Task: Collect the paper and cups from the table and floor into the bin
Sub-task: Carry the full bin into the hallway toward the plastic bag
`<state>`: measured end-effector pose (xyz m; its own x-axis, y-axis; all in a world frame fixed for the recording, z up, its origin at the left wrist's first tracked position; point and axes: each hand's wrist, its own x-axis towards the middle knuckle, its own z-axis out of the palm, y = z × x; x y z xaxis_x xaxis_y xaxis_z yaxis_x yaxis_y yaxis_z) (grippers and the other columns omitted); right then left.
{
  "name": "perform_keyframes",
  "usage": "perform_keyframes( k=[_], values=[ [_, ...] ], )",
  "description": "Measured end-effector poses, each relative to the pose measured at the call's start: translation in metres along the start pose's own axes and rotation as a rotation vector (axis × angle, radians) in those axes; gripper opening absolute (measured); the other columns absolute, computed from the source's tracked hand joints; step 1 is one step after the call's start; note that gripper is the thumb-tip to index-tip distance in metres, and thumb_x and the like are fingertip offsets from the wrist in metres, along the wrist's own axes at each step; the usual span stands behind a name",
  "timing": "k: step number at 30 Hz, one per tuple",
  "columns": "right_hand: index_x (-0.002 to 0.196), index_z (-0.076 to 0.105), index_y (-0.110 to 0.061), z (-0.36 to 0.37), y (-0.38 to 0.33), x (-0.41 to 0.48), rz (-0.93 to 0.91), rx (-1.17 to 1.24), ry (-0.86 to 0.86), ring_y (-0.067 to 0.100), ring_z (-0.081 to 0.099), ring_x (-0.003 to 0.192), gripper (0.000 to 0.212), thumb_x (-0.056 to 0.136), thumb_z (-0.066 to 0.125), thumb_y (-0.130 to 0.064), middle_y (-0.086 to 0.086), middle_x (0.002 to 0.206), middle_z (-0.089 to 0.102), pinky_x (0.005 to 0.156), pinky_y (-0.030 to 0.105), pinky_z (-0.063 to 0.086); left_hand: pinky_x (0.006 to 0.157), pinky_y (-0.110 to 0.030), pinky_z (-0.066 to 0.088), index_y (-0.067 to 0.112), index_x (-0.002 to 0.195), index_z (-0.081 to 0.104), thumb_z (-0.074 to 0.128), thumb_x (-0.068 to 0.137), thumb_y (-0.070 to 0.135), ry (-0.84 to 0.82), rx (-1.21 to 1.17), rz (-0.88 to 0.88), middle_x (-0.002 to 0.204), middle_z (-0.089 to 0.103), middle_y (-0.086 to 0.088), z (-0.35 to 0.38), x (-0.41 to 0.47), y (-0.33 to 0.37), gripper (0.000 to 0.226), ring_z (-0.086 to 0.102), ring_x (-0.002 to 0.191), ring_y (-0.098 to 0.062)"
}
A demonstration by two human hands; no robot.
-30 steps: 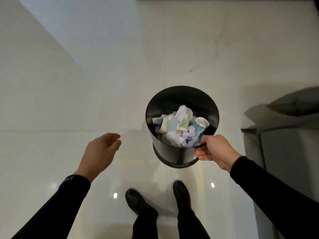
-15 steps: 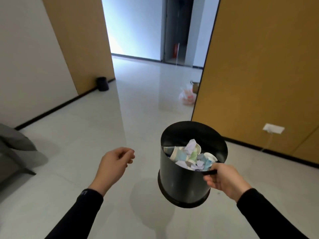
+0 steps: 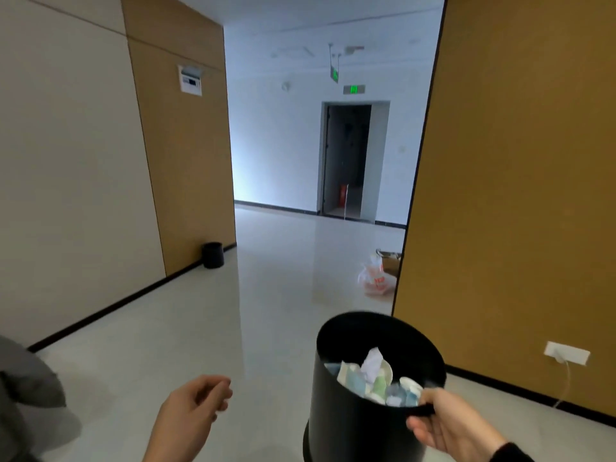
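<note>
Head view: my right hand (image 3: 450, 425) pinches the black bin (image 3: 353, 418) rim, fingers clamped. My left hand (image 3: 190, 415) curls loosely, empty. I read no lettering.

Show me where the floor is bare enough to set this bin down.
The widest bare floor lies ahead, between the left wall's small bin and the right panel. Directly under the held bin, between the left hand and right hand, is clear too. By the plastic bag and box it is crowded.
</note>
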<state>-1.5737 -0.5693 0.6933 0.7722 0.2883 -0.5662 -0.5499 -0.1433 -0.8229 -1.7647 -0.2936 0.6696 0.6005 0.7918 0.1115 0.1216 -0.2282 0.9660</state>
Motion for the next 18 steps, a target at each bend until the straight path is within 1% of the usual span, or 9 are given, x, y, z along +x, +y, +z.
perform_keyframes(
  k=[2,3,4,5,6,7,8,12,18],
  values=[
    [0.072,0.046,0.004,0.015,-0.001,0.014,-0.023,0.036,0.027,0.022,0.05,0.022,0.018,0.088,0.041,0.009,0.017,0.038,0.055,0.027,0.023,0.045,0.058,-0.031,0.049,0.011,0.07,0.071,0.062,0.082,0.0,0.023,-0.014,-0.015,0.058,0.072,-0.001,-0.008,0.019,-0.007,0.019,0.065,0.062,-0.024],
    [0.072,0.045,0.006,0.021,-0.005,0.023,-0.033,0.021,0.023,0.022,0.05,0.023,0.017,0.087,0.04,0.012,0.017,0.044,0.054,0.029,0.021,0.043,0.057,-0.031,0.049,0.01,0.07,0.071,0.062,0.082,-0.001,0.031,-0.019,-0.02,0.057,0.072,-0.001,-0.01,0.03,-0.01,0.019,0.065,0.062,-0.024],
    [0.074,0.045,0.008,0.027,-0.011,0.034,-0.03,0.01,0.023,0.02,0.049,0.024,0.016,0.088,0.039,0.013,0.016,0.044,0.053,0.031,0.021,0.042,0.056,-0.03,0.049,0.01,0.07,0.071,0.061,0.082,-0.001,0.038,-0.023,-0.019,0.058,0.072,-0.003,-0.01,0.042,-0.011,0.019,0.064,0.062,-0.025],
    [0.076,0.046,0.01,0.033,-0.019,0.044,-0.012,-0.002,0.019,0.017,0.046,0.019,0.016,0.089,0.038,0.013,0.015,0.041,0.052,0.028,0.017,0.038,0.055,-0.027,0.05,0.01,0.071,0.07,0.061,0.082,-0.001,0.038,-0.024,-0.014,0.06,0.072,-0.004,-0.009,0.056,-0.012,0.019,0.064,0.062,-0.025],
    [0.075,0.047,0.011,0.039,-0.027,0.054,0.013,-0.008,0.003,0.018,0.043,0.016,0.018,0.09,0.037,0.011,0.016,0.039,0.051,0.023,0.016,0.036,0.054,-0.024,0.05,0.011,0.072,0.07,0.06,0.083,-0.001,0.028,-0.02,-0.009,0.063,0.072,-0.004,-0.006,0.07,-0.013,0.018,0.064,0.063,-0.025],
    [0.074,0.049,0.011,0.045,-0.034,0.066,0.033,-0.022,-0.015,0.02,0.043,0.015,0.02,0.09,0.037,0.008,0.017,0.038,0.052,0.021,0.017,0.037,0.055,-0.023,0.05,0.012,0.074,0.07,0.06,0.084,0.001,0.015,-0.012,-0.004,0.066,0.073,-0.005,-0.002,0.084,-0.015,0.018,0.065,0.064,-0.024],
    [0.075,0.049,0.01,0.049,-0.042,0.079,0.046,-0.042,-0.034,0.022,0.044,0.016,0.021,0.09,0.037,0.005,0.018,0.037,0.053,0.021,0.02,0.039,0.057,-0.025,0.05,0.013,0.076,0.07,0.059,0.085,0.002,0.004,-0.001,0.001,0.068,0.073,-0.004,0.004,0.1,-0.016,0.017,0.066,0.065,-0.022],
    [0.081,0.05,0.005,0.068,-0.072,0.151,0.04,-0.112,-0.078,0.02,0.053,0.024,0.019,0.092,0.036,-0.001,0.018,0.039,0.057,0.027,0.023,0.046,0.058,-0.025,0.049,0.016,0.08,0.069,0.058,0.086,0.008,-0.001,0.015,0.002,0.072,0.073,-0.004,0.032,0.174,-0.026,0.015,0.066,0.065,-0.015],
    [0.085,0.051,0.006,0.109,-0.153,0.273,0.028,-0.14,-0.091,0.019,0.055,0.026,0.018,0.093,0.038,-0.003,0.019,0.04,0.059,0.03,0.024,0.048,0.06,-0.023,0.048,0.015,0.084,0.068,0.057,0.087,0.01,0.04,0.004,-0.046,0.077,0.072,-0.002,0.079,0.293,-0.023,0.013,0.065,0.068,-0.015]
  ],
)
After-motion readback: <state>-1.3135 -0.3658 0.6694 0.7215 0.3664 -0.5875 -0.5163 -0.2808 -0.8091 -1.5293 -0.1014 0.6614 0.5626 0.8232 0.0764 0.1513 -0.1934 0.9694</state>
